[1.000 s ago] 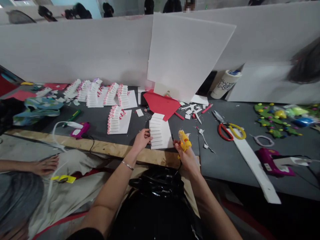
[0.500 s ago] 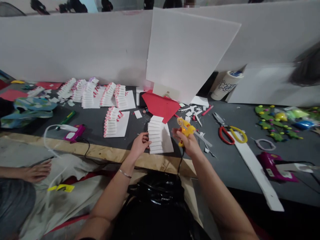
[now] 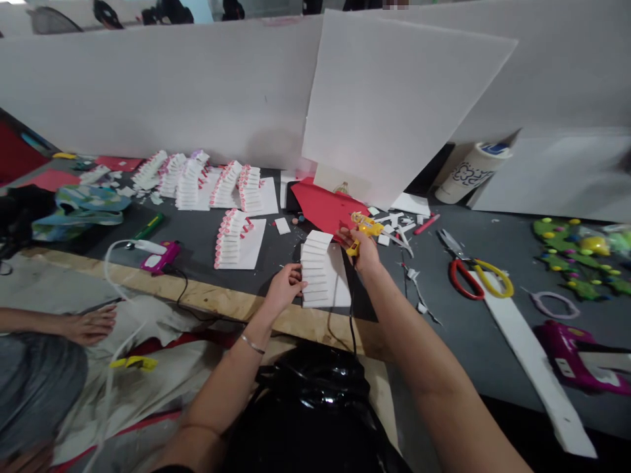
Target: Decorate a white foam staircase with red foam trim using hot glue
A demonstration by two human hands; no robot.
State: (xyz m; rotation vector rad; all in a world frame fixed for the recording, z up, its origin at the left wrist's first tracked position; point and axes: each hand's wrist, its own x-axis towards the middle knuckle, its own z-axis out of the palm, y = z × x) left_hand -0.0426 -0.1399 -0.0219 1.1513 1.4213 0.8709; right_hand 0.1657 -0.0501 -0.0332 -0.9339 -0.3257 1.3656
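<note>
A white card lies near the table's front edge, with a curved stack of white strips on its left part. My left hand touches the left edge of the strips, thumb and fingers close together. Above the card's upper right, my right hand is wrapped round a yellow glue gun, whose cord hangs down past the card. To the left sits a similar white piece with pink tips along its strips. Red paper lies behind the card.
Several finished-looking strip pieces stand at the back left. Scissors, a long white strip and a magenta power block are on the right. A person's hand rests at the left. A white board leans behind.
My right hand has moved the glue gun left and up, nearer the top of the strips. My left hand stays at their left edge. The view has shifted, moving the scene mostly rightward.
</note>
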